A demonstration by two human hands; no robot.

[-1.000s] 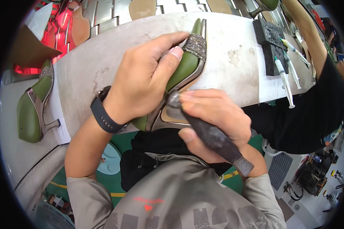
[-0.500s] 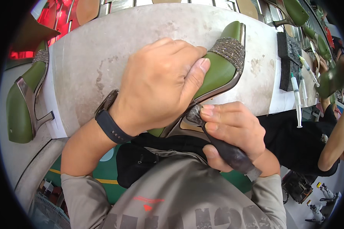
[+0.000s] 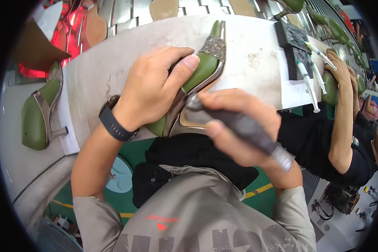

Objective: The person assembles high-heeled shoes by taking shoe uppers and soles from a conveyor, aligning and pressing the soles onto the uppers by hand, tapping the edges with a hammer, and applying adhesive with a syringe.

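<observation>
A high-heeled sandal (image 3: pixel 216 47) with a glittery strap sits on a green shoe last (image 3: pixel 203 69), tilted over the near edge of the worktable. My left hand (image 3: pixel 153 82) is wrapped over the middle of the last, thumb pressed on its upper side. Held in my right hand (image 3: pixel 243 113) is a dark hand tool (image 3: pixel 239 126) with a rounded grey tip and a pale, shiny rear end. That tip is at the bronze edge of the sandal, close to my left hand. Motion blurs my right hand and the tool.
Another sandal on a green last (image 3: pixel 35 119) lies at the left. White syringes (image 3: pixel 310 86) lie beside black blocks (image 3: pixel 296 63) on the right. Beyond the pale worktable (image 3: pixel 256 63) runs a slatted metal conveyor (image 3: pixel 126 12). A co-worker's arm (image 3: pixel 342 113) reaches in at the right.
The view has shifted, with the far conveyor showing more. The held sandal and both hands now appear farther left. At the right, the co-worker's arm has reached forward.
</observation>
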